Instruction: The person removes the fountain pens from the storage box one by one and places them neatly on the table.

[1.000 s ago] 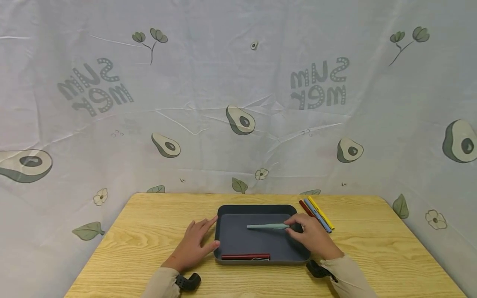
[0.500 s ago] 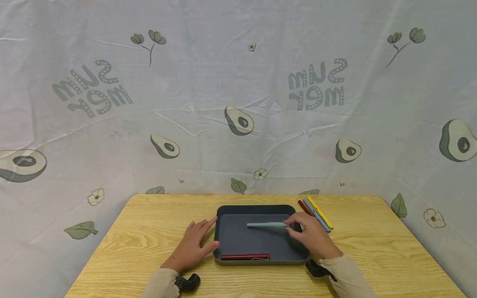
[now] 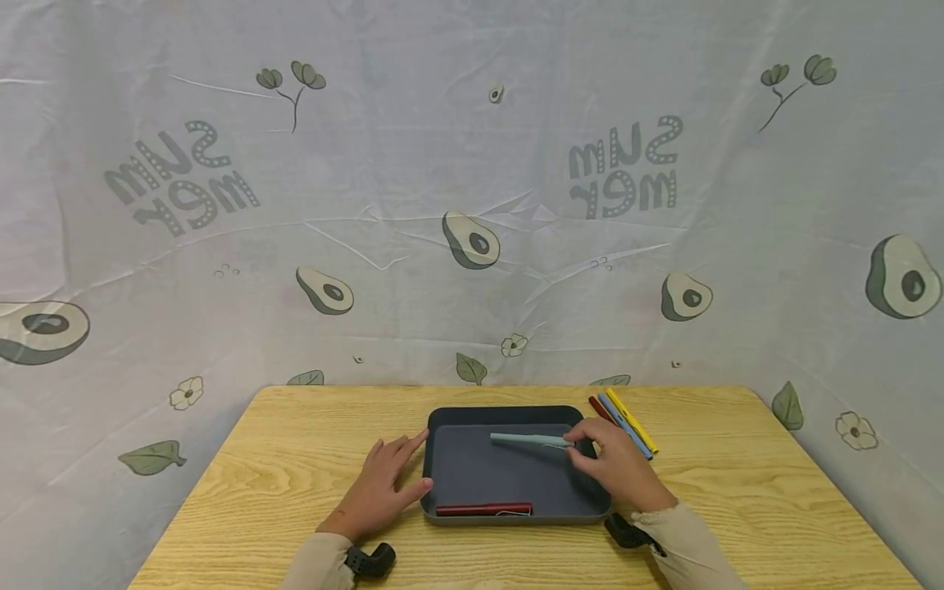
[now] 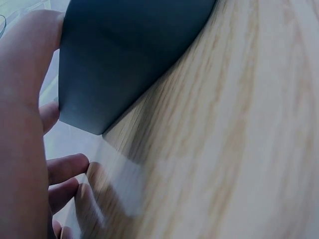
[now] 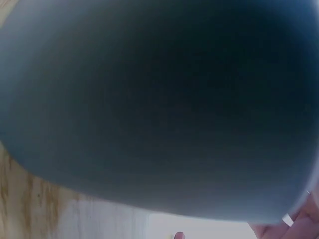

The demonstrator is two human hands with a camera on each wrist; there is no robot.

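While the right hand (image 3: pixel 615 467) pinches a pale teal pen (image 3: pixel 527 439) between thumb and curled fingers at its clip end, the left hand (image 3: pixel 379 483) rests against the left side of a dark grey tray (image 3: pixel 509 475), its fingers loosely spread and gripping nothing. The teal pen is over the tray's far half; whether it touches the tray floor cannot be told. Its long axis runs left to right, almost parallel to the tray's long sides, with the plain end pointing left and the clip end right. A dark red pen (image 3: pixel 483 509) lies inside along the near wall, clip end also to the right. On the wood-grained counter (image 3: pixel 310 442), near the tray's far right corner, a smaller-looking red pen (image 3: pixel 601 409), a blue pen (image 3: pixel 625 425) and a yellow pen (image 3: pixel 633 421) lie slanting side by side.
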